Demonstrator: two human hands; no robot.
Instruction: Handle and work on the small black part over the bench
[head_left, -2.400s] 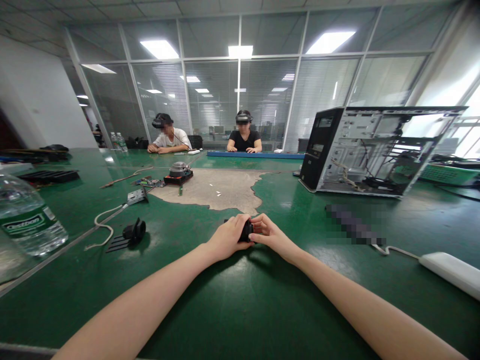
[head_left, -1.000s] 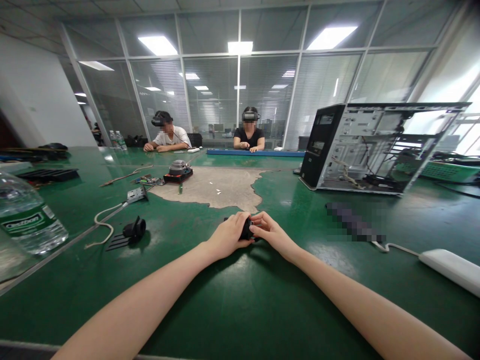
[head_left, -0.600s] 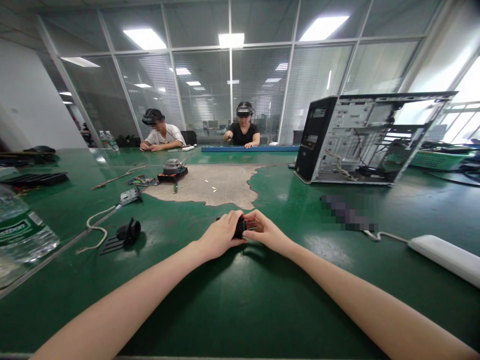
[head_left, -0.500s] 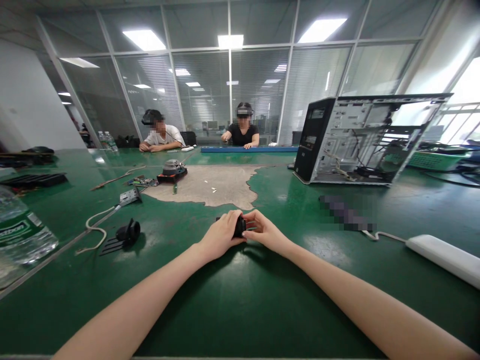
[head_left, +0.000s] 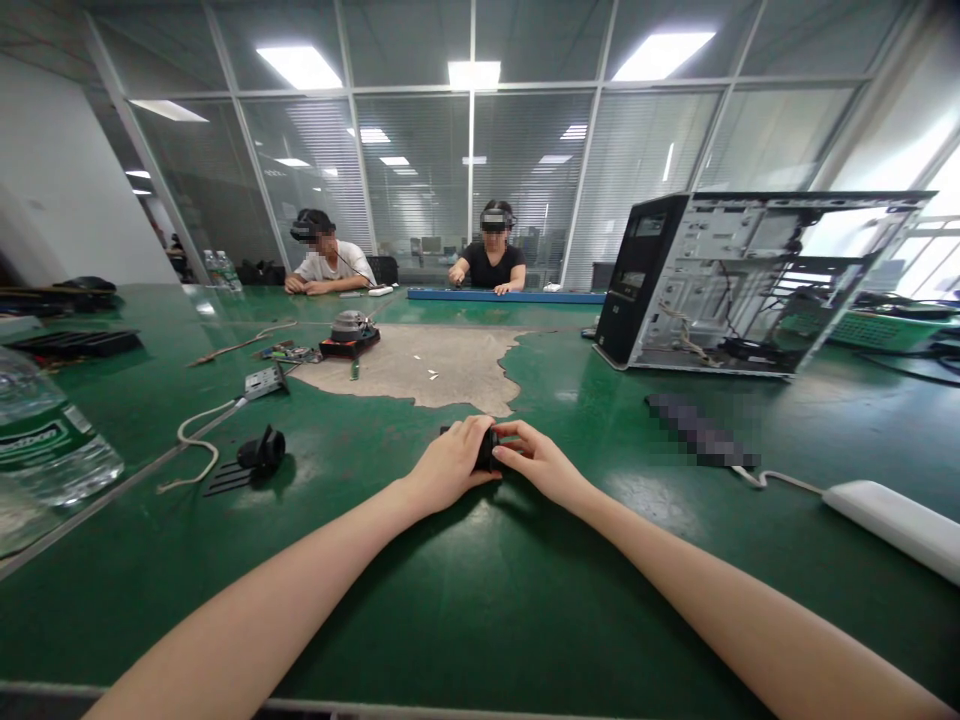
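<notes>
A small black part (head_left: 486, 450) is between my hands above the green table (head_left: 480, 610), mostly hidden by the fingers. My left hand (head_left: 450, 463) is wrapped over its left side. From the right, my right hand (head_left: 534, 462) has its thumb and fingers against the part's other side. To the left lies another black plastic piece (head_left: 259, 455) with long prongs. Behind it, a metal bracket (head_left: 264, 382) sits beside a pale cable (head_left: 196, 450).
An open computer case (head_left: 637, 280) stands at the right, with a white power strip (head_left: 889, 520) nearer. A water bottle (head_left: 52, 430) is at the left edge. Across the table sit two people; a black and red fan unit (head_left: 350, 338) lies on the bare patch.
The view has shifted slightly, so the scene appears a little to the right. My right thumb has moved up along the black part; both hands stay on it.
</notes>
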